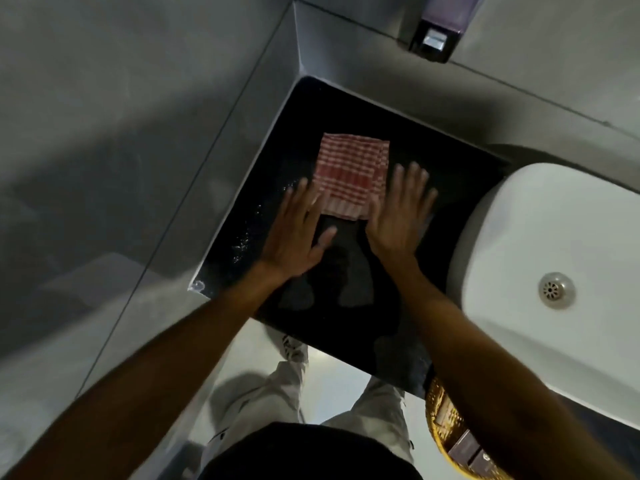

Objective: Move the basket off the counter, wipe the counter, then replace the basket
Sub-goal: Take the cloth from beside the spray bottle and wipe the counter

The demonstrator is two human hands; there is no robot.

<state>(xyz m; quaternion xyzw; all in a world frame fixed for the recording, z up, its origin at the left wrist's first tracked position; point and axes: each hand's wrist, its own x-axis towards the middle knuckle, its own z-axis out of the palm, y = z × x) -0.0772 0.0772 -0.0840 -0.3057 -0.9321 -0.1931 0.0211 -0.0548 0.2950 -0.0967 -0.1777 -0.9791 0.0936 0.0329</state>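
Observation:
A folded red-and-white striped cloth [351, 173] lies flat on the glossy black counter [332, 299], toward the back corner. My left hand [296, 233] is spread, fingers apart, its fingertips at the cloth's near-left corner. My right hand [401, 213] is also spread flat, fingertips at the cloth's near-right edge. Both hands are blurred and hold nothing. The yellow woven basket [440, 407] sits below the counter's front edge at lower right, partly hidden by my right forearm, with dark boxes inside.
A white basin [519, 237] with a metal drain [556, 290] fills the right side of the counter. Grey walls close the left and back. A dispenser [438, 27] hangs on the back wall. Water droplets [242, 240] speckle the counter's left edge.

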